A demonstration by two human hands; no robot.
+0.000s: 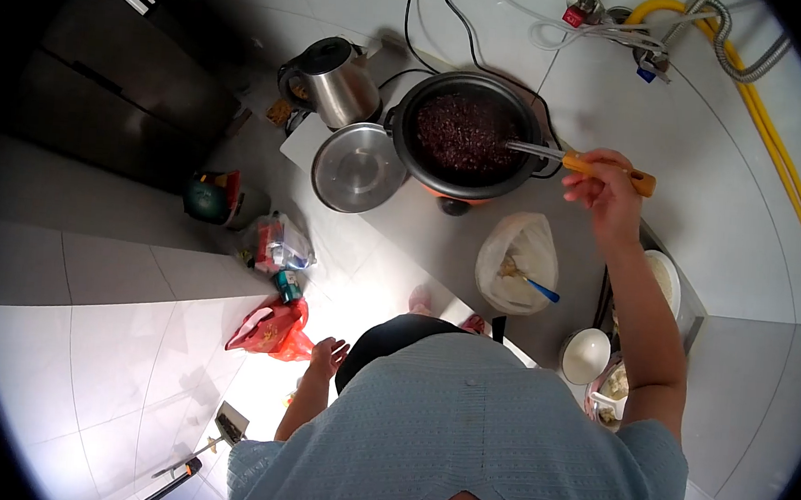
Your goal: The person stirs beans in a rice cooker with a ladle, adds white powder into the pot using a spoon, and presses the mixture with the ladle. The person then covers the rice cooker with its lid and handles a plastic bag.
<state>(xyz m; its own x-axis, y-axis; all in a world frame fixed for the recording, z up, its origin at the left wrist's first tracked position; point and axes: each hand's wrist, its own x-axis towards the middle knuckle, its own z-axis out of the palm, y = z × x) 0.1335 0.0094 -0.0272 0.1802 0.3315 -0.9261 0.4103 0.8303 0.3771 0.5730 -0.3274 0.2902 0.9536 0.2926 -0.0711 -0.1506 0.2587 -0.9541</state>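
A black electric pot point(520, 175) on the counter holds dark reddish-purple food point(455, 133) that looks like grains. My right hand point(605, 185) is closed around the orange handle of a metal utensil point(569, 160), whose tip reaches into the food at the pot's right side. My left hand point(328, 355) hangs low beside my body, away from the counter, with its fingers loosely apart and nothing in them. Left of the pot lies a round metal lid point(360, 168). Below the pot, a bag-lined container point(535, 246) holds pale contents and a blue-handled spoon point(542, 290).
A steel kettle point(342, 88) stands left behind the pot. White bowls point(586, 356) and dishes of food sit beneath and beside my right arm. Yellow hoses point(766, 136) and cables run along the wall. Red bags point(270, 329) lie on the floor at left.
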